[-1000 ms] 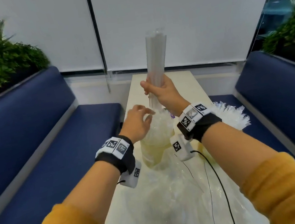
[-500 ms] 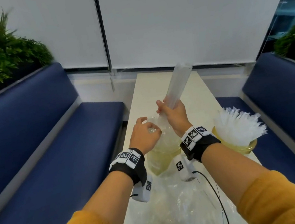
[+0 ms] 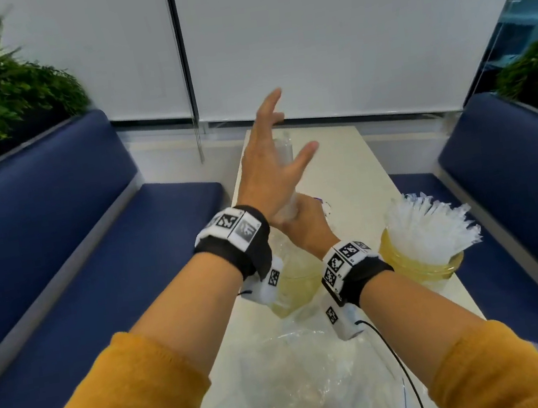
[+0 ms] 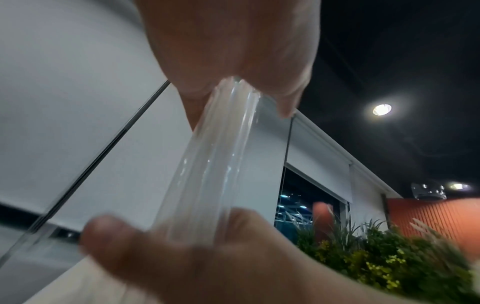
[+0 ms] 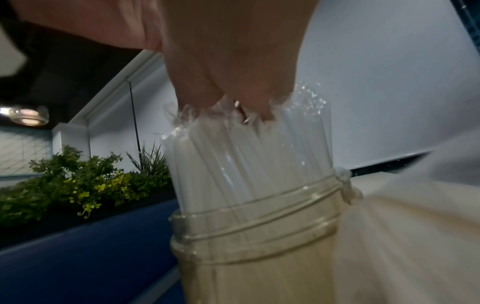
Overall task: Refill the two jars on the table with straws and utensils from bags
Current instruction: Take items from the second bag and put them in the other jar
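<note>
My right hand (image 3: 305, 224) grips a clear plastic sleeve of straws (image 3: 284, 153) low down, just above the mouth of a yellowish jar (image 3: 294, 286). In the right wrist view the white straws (image 5: 249, 160) stand inside the jar (image 5: 254, 236), with my fingers (image 5: 233, 96) pinching the crinkled plastic on top. My left hand (image 3: 270, 158) is raised beside the upright sleeve, fingers straight and spread. In the left wrist view the sleeve (image 4: 207, 174) runs between my thumb (image 4: 116, 232) and fingers. A second jar (image 3: 422, 268) at the right holds a fan of wrapped utensils (image 3: 433, 225).
A large crumpled clear bag (image 3: 321, 386) lies on the narrow pale table (image 3: 341, 166) in front of me. Blue benches (image 3: 74, 231) flank the table on both sides, with plants behind them. A white blind covers the far wall.
My left hand left the jar mouth, rose along the sleeve and spread its fingers. My right hand sank lower with the sleeve, which now stands more upright over the jar.
</note>
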`<move>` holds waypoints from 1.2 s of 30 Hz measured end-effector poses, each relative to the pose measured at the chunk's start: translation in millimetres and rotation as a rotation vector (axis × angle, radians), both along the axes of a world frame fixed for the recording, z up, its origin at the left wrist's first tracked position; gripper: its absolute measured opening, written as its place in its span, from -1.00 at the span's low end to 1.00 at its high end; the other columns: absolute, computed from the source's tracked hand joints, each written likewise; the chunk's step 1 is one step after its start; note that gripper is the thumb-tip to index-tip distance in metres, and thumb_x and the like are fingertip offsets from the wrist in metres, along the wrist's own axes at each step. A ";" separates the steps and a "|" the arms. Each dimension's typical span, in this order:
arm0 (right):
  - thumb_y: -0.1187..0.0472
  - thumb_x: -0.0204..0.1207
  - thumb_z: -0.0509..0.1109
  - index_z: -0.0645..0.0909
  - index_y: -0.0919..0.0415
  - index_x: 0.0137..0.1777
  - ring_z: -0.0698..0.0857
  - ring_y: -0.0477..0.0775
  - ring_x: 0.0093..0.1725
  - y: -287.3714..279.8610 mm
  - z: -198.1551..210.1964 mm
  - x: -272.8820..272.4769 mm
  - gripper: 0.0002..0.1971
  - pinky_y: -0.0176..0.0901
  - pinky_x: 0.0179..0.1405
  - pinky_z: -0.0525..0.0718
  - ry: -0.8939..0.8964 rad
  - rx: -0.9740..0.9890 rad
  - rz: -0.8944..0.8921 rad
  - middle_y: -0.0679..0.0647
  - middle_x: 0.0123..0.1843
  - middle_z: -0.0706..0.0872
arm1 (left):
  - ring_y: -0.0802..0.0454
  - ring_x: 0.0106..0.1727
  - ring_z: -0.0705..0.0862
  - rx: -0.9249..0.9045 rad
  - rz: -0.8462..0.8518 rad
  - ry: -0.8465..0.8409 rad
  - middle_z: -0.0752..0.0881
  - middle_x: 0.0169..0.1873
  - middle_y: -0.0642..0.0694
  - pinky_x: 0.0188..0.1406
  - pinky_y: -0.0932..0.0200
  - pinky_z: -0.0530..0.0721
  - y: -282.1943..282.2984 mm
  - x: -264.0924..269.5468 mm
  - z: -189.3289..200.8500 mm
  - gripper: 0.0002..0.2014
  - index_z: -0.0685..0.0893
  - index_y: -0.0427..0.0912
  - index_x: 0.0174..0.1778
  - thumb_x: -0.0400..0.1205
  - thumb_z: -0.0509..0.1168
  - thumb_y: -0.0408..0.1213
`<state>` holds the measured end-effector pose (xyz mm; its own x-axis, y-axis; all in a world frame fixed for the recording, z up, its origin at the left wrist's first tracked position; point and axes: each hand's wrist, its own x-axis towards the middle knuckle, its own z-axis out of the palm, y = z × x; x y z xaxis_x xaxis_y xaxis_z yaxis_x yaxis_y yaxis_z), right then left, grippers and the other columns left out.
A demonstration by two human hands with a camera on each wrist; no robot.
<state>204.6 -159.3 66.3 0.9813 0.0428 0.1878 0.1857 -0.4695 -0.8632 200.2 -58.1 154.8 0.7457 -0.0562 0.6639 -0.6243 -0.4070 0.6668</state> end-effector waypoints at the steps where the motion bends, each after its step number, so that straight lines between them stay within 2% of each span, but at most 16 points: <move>1: -0.03 0.39 0.62 0.68 0.13 -0.06 0.71 -0.11 -0.17 0.2 -2.4 1.2 -0.70 -0.33 -0.14 0.66 -0.026 -0.019 -0.041 -0.03 -0.13 0.76 | 0.12 0.24 0.64 0.092 0.039 0.017 0.68 0.24 0.02 0.21 0.28 0.61 0.2 6.9 5.3 -0.52 0.46 0.10 0.52 0.68 0.39 -0.09; 2: -0.11 0.32 0.66 0.67 0.21 -0.01 0.73 0.00 -0.13 0.7 -1.1 -0.1 -0.55 -0.17 -0.13 0.71 -0.038 -0.066 -0.077 0.04 -0.09 0.78 | 0.08 0.11 0.68 0.193 0.082 0.044 0.74 0.09 0.01 0.17 0.12 0.69 1.2 14.0 6.8 -0.71 0.63 -0.02 0.37 0.73 0.30 -0.12; 4: -0.11 0.26 0.72 0.63 0.25 0.02 0.71 0.02 -0.13 -0.5 6.7 -3.5 -0.47 -0.14 -0.16 0.69 -0.063 -0.076 -0.119 0.04 -0.08 0.76 | -0.05 -0.01 0.73 0.357 0.093 0.102 0.80 -0.06 -0.09 0.11 -0.13 0.71 1.4 23.5 1.8 -0.71 0.76 -0.19 0.10 0.78 0.18 -0.12; 6: 0.08 0.29 0.73 0.61 0.19 0.03 0.67 -0.13 -0.13 -3.7 19.3 -7.8 -0.56 -0.29 -0.15 0.62 -0.134 -0.012 -0.108 -0.04 -0.07 0.71 | -0.14 -0.02 0.74 0.450 0.062 0.143 0.80 -0.08 -0.19 0.09 -0.15 0.71 0.9 24.9 -6.7 -0.64 0.76 -0.28 0.03 0.81 0.13 -0.14; 8: 0.15 0.33 0.65 0.66 0.21 0.14 0.70 -0.02 0.07 -9.3 29.9 -9.0 -0.59 -0.13 0.10 0.67 -0.204 -0.020 -0.091 0.03 0.06 0.75 | -0.16 -0.02 0.70 0.517 0.071 0.125 0.78 -0.06 -0.22 0.06 -0.05 0.65 0.6 25.5 -14.6 -0.64 0.75 -0.32 0.06 0.82 0.10 -0.18; 10: -0.10 0.32 0.44 0.69 0.13 0.21 0.65 0.15 0.25 -16.6 33.7 -5.4 -0.51 0.15 0.36 0.58 -0.228 -0.200 -0.096 0.10 0.15 0.75 | -0.15 -0.05 0.65 0.572 0.072 0.114 0.72 -0.10 -0.18 -0.03 0.04 0.54 -0.2 28.2 -17.5 -0.67 0.70 -0.28 -0.01 0.83 0.07 -0.21; 12: -0.51 0.21 0.23 0.60 0.07 0.33 0.56 0.27 0.40 -23.5 30.0 -3.3 -0.17 0.35 0.50 0.39 -0.051 -0.530 -0.102 0.14 0.29 0.68 | -0.13 -0.13 0.57 0.635 0.047 0.124 0.58 -0.24 -0.08 -0.12 0.07 0.41 -3.6 28.1 -15.5 -0.68 0.55 -0.17 -0.21 0.83 0.06 -0.22; 14: -0.80 -0.02 0.10 0.37 0.10 0.58 0.44 0.33 0.55 -27.9 12.8 -3.9 0.28 0.36 0.54 0.36 0.191 -0.647 -0.058 0.15 0.52 0.53 | -0.09 -0.18 0.50 0.712 0.034 0.118 0.51 -0.27 -0.05 -0.15 0.10 0.36 -9.9 24.2 -13.3 -0.68 0.43 -0.11 -0.25 0.84 0.04 -0.20; 16: -0.85 -0.10 0.09 0.27 0.11 0.62 0.48 0.25 0.51 -28.9 -3.7 -10.0 0.38 0.25 0.48 0.49 0.196 -0.557 -0.021 0.16 0.53 0.52 | -0.08 -0.15 0.54 0.749 0.024 0.114 0.58 -0.17 -0.10 -0.13 0.09 0.42 -15.7 21.4 -18.9 -0.66 0.50 -0.17 -0.19 0.85 0.01 -0.16; 19: -0.54 0.20 0.31 0.41 0.09 0.55 0.58 0.20 0.39 -35.4 -16.7 -11.3 -0.01 0.24 0.40 0.56 0.064 -0.344 -0.024 0.13 0.40 0.63 | -0.09 -0.07 0.62 0.700 0.021 0.099 0.69 -0.05 -0.14 -0.02 0.02 0.57 -20.0 17.5 -35.3 -0.60 0.67 -0.26 0.01 0.85 -0.02 -0.13; 21: -0.19 0.36 0.15 0.51 0.14 0.50 0.63 0.23 0.33 -43.1 -17.9 -8.3 -0.28 0.31 0.34 0.59 0.003 -0.196 -0.044 0.17 0.32 0.70 | -0.09 -0.13 0.58 0.659 0.009 0.107 0.67 -0.12 -0.15 -0.01 -0.04 0.58 -20.7 16.8 -38.7 -0.60 0.63 -0.25 -0.09 0.85 -0.03 -0.14; 26: 0.24 0.72 0.07 0.34 0.24 0.68 0.36 0.15 0.65 -51.1 1.6 -22.1 -0.48 0.10 0.66 0.30 0.013 -0.164 -0.118 0.15 0.65 0.44 | -0.16 -0.15 0.56 0.761 0.057 0.205 0.59 -0.22 -0.15 -0.12 0.03 0.44 -16.6 17.7 -29.3 -0.63 0.50 -0.18 -0.21 0.84 -0.04 -0.16; 28: 0.28 0.75 0.06 0.31 0.23 0.70 0.35 0.10 0.66 -51.6 6.6 -27.9 -0.50 0.06 0.68 0.28 -0.024 -0.117 -0.106 0.11 0.67 0.41 | -0.21 -0.04 0.65 0.766 0.047 0.251 0.66 -0.15 -0.18 -0.07 0.00 0.50 -11.7 17.2 -35.1 -0.61 0.56 -0.23 -0.13 0.84 -0.06 -0.14; 30: 0.28 0.77 0.04 0.32 0.22 0.69 0.36 0.06 0.65 -51.0 9.5 -26.7 -0.51 0.04 0.69 0.29 -0.073 -0.063 -0.095 0.09 0.67 0.42 | -0.25 0.26 0.65 0.744 -0.021 0.332 0.70 0.21 -0.28 0.28 -0.11 0.57 -9.9 14.5 -44.4 -0.55 0.63 -0.32 0.22 0.85 -0.09 -0.12; 32: 0.26 0.78 0.02 0.34 0.22 0.68 0.37 0.04 0.64 -50.3 11.9 -23.2 -0.53 0.02 0.69 0.29 -0.075 -0.061 -0.089 0.08 0.66 0.43 | -0.20 0.61 0.42 0.832 -0.061 0.378 0.44 0.61 -0.27 0.64 -0.14 0.31 -8.9 8.5 -56.6 -0.49 0.43 -0.32 0.60 0.86 -0.14 -0.11; 36: 0.16 0.82 -0.02 0.32 0.23 0.68 0.34 0.08 0.67 -47.9 8.7 -18.2 -0.53 0.03 0.69 0.27 -0.033 -0.189 -0.050 0.10 0.68 0.39 | -0.09 0.80 0.00 1.103 0.004 0.368 0.02 0.79 -0.12 0.78 -0.11 -0.03 -4.3 0.2 -95.3 -0.42 0.00 -0.20 0.79 0.85 -0.23 -0.05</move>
<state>186.4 -207.2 74.9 0.9765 0.0317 0.2132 0.1848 -0.6323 -0.7523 200.4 -62.4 59.5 0.8848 -0.4660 -0.0007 -0.4641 -0.8812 0.0903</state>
